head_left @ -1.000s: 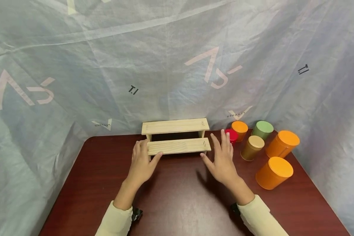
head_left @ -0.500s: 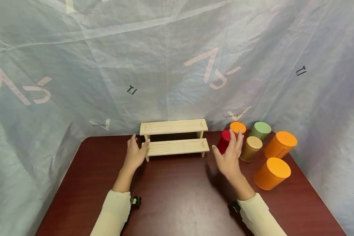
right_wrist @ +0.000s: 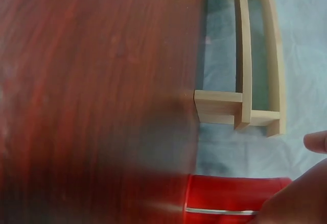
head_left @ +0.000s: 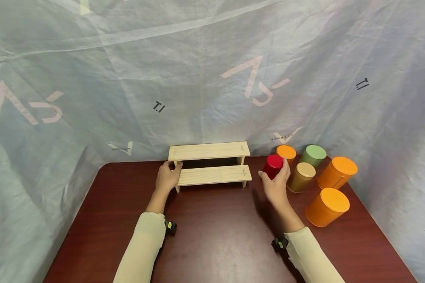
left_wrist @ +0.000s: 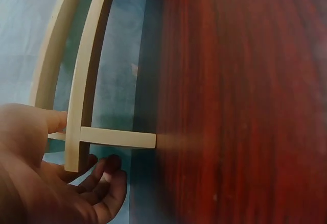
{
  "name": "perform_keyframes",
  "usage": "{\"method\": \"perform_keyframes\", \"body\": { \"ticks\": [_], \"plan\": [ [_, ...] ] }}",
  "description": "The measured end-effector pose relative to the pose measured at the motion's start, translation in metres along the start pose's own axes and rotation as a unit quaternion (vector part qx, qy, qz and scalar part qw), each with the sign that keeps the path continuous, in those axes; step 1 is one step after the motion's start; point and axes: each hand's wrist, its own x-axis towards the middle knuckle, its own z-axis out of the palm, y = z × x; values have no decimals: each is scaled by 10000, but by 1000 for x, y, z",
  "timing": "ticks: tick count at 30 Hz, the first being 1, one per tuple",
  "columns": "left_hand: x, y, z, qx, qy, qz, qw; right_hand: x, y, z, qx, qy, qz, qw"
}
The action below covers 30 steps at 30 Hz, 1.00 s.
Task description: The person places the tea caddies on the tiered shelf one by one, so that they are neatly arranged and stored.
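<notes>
A two-tier wooden shelf (head_left: 214,175) stands at the back of the table. My left hand (head_left: 167,177) grips its left end; in the left wrist view the thumb of that hand (left_wrist: 36,178) lies by the lower board (left_wrist: 82,81) and the fingers curl below the board's end. Beside the red can (head_left: 272,166), my right hand (head_left: 277,188) has its thumb apart on the left and its fingers at the can's right side. The right wrist view shows part of this hand (right_wrist: 301,196) overlapping the red can (right_wrist: 225,193), with the thumb tip off it.
Right of the red can stand a small orange can (head_left: 285,151), a gold can (head_left: 301,179), a green can (head_left: 313,156) and two larger orange cans (head_left: 337,173), (head_left: 327,207). A grey cloth (head_left: 198,78) hangs behind the table (head_left: 212,236).
My left hand has moved onto the shelf's left end and taken hold there. My right hand has shifted right from the shelf to the red can, its fingers drawing closer together.
</notes>
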Motion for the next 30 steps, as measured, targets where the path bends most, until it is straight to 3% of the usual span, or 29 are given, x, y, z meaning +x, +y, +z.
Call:
{"method": "perform_keyframes", "body": {
  "ticks": [4,9,13,20,30],
  "plan": [
    [6,1,2,330,25,-38,9994,5,1,2,389,-61,367,9986],
    [12,7,8,647,79,-147,9978,13,4,5,937,-18,532,9942],
    [11,7,13,677,226,-214,9972,17,8,6,1068,-32,752,9914],
    [13,0,21,598,452,77,9972,23,14,6,1173,-67,994,9881],
    [18,6,32,382,339,169,9986,25,20,1,1432,-44,867,9859]
  ]
}}
